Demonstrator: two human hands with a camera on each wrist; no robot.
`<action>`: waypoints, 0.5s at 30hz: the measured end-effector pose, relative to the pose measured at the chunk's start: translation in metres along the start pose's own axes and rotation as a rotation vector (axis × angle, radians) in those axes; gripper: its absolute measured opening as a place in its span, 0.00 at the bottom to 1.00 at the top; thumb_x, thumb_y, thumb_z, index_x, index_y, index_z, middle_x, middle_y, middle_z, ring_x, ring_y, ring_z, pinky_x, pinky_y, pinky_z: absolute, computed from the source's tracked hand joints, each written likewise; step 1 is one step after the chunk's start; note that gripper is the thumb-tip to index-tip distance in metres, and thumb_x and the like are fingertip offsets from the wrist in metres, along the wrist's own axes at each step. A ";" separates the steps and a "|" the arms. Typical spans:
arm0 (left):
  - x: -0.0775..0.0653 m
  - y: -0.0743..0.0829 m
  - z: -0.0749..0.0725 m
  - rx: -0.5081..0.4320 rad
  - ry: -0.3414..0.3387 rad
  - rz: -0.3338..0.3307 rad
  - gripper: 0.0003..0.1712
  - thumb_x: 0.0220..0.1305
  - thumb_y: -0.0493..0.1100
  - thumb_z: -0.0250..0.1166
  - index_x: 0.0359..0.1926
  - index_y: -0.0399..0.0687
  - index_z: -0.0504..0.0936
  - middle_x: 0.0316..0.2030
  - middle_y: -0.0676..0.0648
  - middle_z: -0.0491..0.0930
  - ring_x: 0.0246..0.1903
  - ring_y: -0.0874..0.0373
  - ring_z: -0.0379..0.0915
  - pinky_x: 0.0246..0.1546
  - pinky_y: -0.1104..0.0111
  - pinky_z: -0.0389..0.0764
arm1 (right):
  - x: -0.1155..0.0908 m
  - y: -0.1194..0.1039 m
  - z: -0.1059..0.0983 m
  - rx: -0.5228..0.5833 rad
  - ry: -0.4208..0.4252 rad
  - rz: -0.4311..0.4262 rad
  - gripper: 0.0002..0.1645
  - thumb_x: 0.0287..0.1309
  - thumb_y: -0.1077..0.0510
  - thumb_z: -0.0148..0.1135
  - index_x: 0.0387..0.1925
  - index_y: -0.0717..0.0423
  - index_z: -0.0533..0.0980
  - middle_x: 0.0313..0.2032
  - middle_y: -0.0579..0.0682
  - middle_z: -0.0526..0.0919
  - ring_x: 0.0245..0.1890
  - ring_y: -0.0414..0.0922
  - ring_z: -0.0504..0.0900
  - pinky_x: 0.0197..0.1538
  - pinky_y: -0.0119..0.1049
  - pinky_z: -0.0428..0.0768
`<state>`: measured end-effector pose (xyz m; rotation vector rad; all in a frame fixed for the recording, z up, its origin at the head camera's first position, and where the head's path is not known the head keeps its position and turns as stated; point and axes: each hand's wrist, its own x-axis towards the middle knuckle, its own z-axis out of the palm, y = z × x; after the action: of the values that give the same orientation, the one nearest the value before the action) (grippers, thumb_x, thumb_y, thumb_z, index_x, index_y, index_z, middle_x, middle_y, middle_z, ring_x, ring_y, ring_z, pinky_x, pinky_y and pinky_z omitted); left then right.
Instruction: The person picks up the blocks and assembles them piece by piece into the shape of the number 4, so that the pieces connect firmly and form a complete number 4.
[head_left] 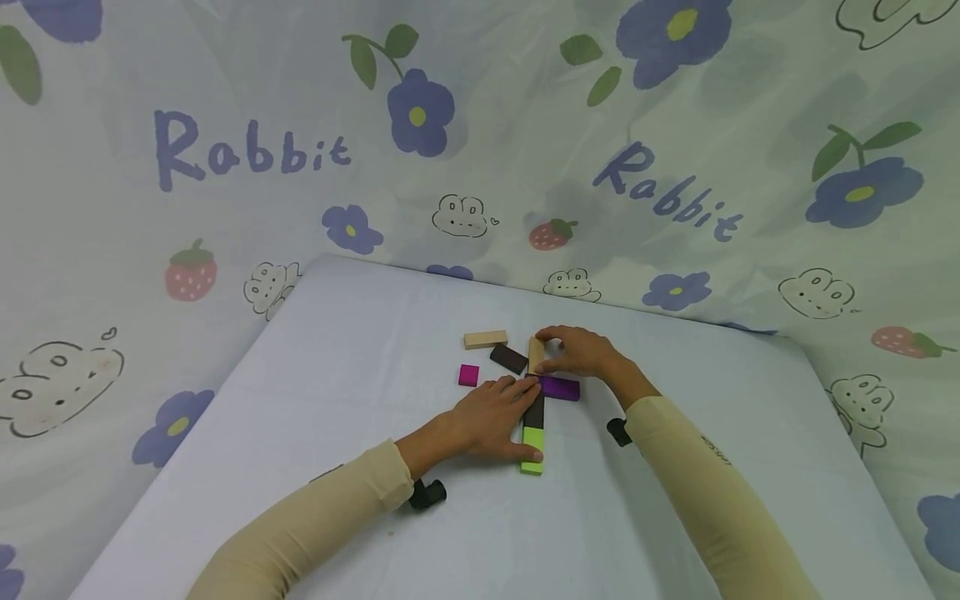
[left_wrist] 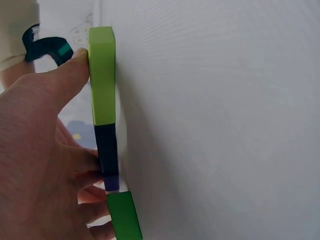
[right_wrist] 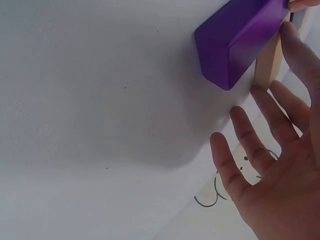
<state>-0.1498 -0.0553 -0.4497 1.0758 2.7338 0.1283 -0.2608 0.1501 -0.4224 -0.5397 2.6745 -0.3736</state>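
Observation:
A row of wooden blocks lies on the white table. My left hand (head_left: 487,417) lies across it, fingers extended; its thumb touches the light green block (head_left: 533,437) and its fingertips rest on the black block (head_left: 534,412). A darker green block (left_wrist: 125,216) shows by those fingers in the left wrist view, hidden in the head view. My right hand (head_left: 581,352) pinches a plain wood block (head_left: 536,355) between thumb at the near end and forefinger at the far end, in line with the row. A purple block (head_left: 560,388) sticks out to the right, close below that hand.
Left of the row lie another plain wood block (head_left: 485,339), a dark brown block (head_left: 509,359) and a small magenta block (head_left: 468,375). Black wrist mounts (head_left: 427,494) hang under both forearms. A printed curtain (head_left: 480,167) stands behind the table (head_left: 337,350).

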 end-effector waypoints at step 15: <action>0.000 0.001 -0.001 0.002 0.001 0.002 0.60 0.61 0.80 0.53 0.80 0.46 0.53 0.79 0.47 0.51 0.75 0.47 0.51 0.72 0.55 0.59 | -0.003 0.004 0.003 0.026 0.017 -0.006 0.52 0.55 0.35 0.72 0.76 0.46 0.62 0.69 0.53 0.71 0.65 0.56 0.73 0.63 0.65 0.68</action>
<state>-0.1493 -0.0544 -0.4481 1.0792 2.7343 0.1265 -0.2587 0.1540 -0.4252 -0.5396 2.6809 -0.4152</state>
